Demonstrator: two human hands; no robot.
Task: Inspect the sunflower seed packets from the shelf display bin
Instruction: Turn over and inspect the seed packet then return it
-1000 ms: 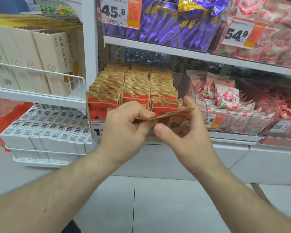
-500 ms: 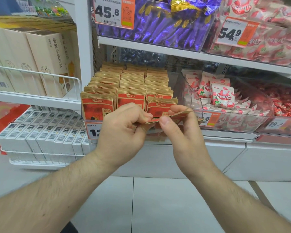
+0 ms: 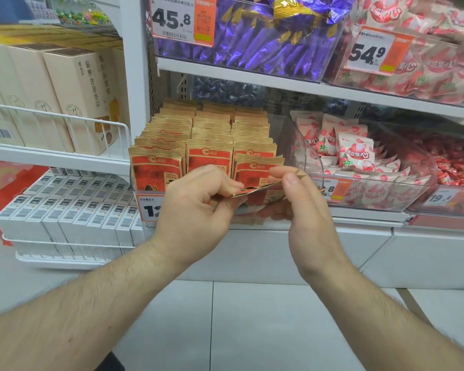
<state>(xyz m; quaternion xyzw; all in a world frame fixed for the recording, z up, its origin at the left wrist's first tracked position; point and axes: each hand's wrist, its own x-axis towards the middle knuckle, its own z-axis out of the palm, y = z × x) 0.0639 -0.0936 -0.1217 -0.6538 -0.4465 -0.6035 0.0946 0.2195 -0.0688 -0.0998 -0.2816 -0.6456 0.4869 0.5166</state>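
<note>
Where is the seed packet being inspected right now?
In the head view, centre frame: the seed packet is held nearly flat between the left hand and right hand, just in front of the display bin of matching packets.

A white shelf upright (image 3: 134,76) divides the display. Left of it, tall cream cartons (image 3: 81,103) stand behind a white wire rail (image 3: 65,119), and below them rows of white barcode-topped boxes (image 3: 73,207) fill a wire rack. Right of the upright, on the top shelf, purple foil packets (image 3: 265,44) sit behind a price tag reading 45.8 (image 3: 182,20), and pink-and-white packets (image 3: 426,73) carry a tag reading 54.9 (image 3: 378,49). Lower right, a clear bin holds white strawberry-printed sachets (image 3: 355,153), with small red wrapped sweets (image 3: 456,164) beyond. Pale grey floor tiles (image 3: 252,330) lie beneath.
</note>
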